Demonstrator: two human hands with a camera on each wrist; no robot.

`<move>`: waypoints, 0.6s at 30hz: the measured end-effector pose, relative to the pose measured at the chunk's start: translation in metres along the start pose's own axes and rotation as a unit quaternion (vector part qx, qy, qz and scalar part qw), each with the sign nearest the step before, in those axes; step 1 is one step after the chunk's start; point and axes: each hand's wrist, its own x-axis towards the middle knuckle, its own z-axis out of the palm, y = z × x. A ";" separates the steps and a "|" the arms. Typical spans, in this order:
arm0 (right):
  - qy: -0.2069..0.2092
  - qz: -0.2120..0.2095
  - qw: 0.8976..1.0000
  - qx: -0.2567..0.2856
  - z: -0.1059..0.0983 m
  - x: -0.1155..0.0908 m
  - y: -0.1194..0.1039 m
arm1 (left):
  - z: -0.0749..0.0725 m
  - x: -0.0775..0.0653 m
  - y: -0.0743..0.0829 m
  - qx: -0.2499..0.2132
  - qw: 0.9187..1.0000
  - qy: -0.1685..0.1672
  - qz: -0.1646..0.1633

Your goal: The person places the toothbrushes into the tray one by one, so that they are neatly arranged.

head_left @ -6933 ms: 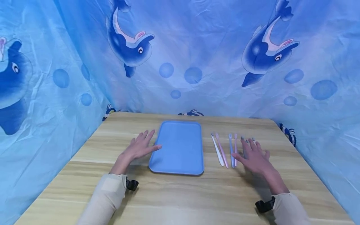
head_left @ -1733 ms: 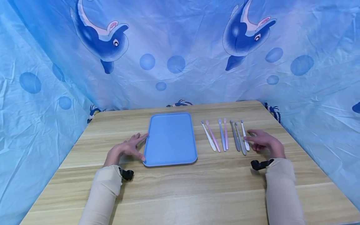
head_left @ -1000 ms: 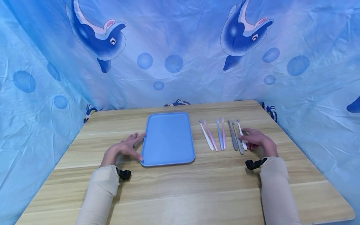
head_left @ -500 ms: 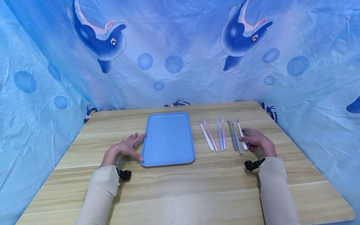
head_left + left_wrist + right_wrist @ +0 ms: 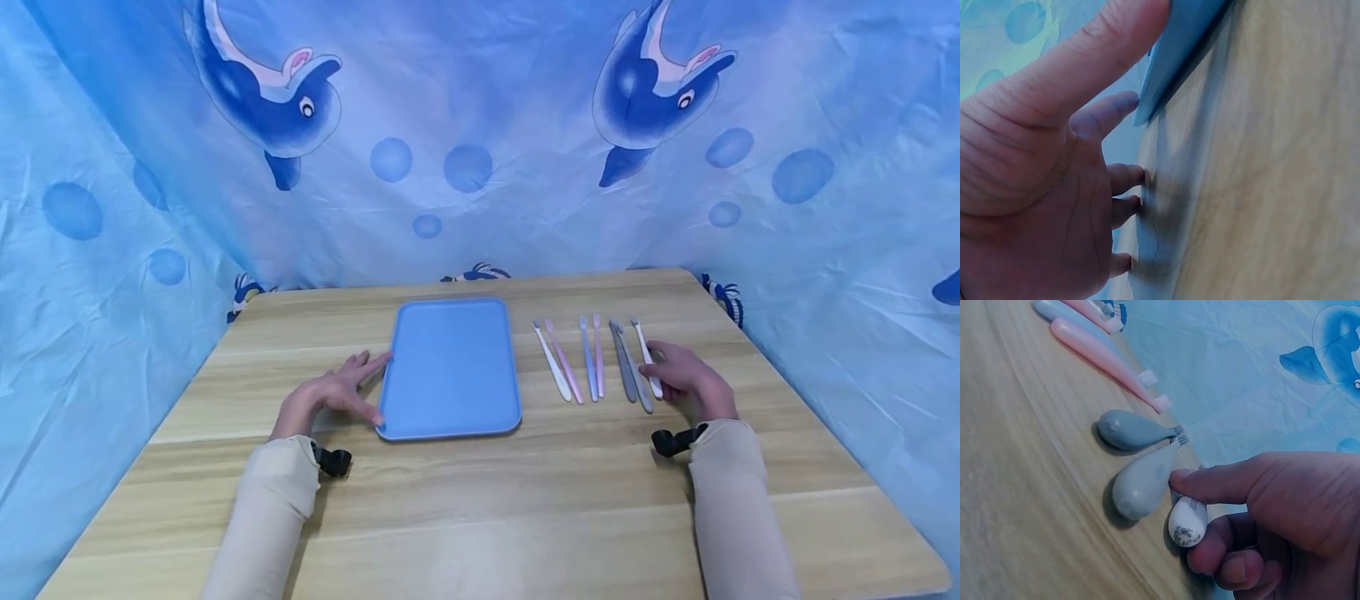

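In the head view my left hand [image 5: 339, 393], its fingers spread, touches the left edge of a blue rectangular tray [image 5: 450, 367]. The left wrist view has the thumb [image 5: 1085, 59] and index fingertip at the tray's rim [image 5: 1175, 53], the other fingertips on the table. At the right, my right hand [image 5: 686, 379] pinches a white toothbrush [image 5: 643, 348] between thumb and curled fingers; its speckled handle end [image 5: 1188, 528] shows in the right wrist view. Just left of it lie a light grey toothbrush [image 5: 1144, 484] and a darker grey toothbrush [image 5: 1129, 430], their heads together.
Between tray and grey brushes lie a white toothbrush [image 5: 552, 364], a pink toothbrush [image 5: 566, 364], a blue toothbrush [image 5: 588, 362] and another pink toothbrush [image 5: 598, 358]. A blue dolphin-print curtain [image 5: 480, 167] hangs behind the wooden table [image 5: 480, 517].
From hovering earlier, my left hand has come to the tray's edge and my right hand to the rightmost white toothbrush. Lately the light grey toothbrush's head has shifted against the darker one.
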 end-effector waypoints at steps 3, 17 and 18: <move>0.002 -0.009 1.000 -0.015 -0.002 0.003 -0.004 | 0.000 -0.003 -0.003 -0.004 1.000 0.007 0.007; 0.005 -0.005 1.000 -0.025 0.000 0.003 -0.008 | -0.001 0.001 -0.004 -0.008 1.000 -0.007 -0.010; 0.005 -0.005 1.000 -0.023 0.000 0.002 -0.008 | -0.001 0.001 -0.004 -0.008 1.000 -0.007 -0.011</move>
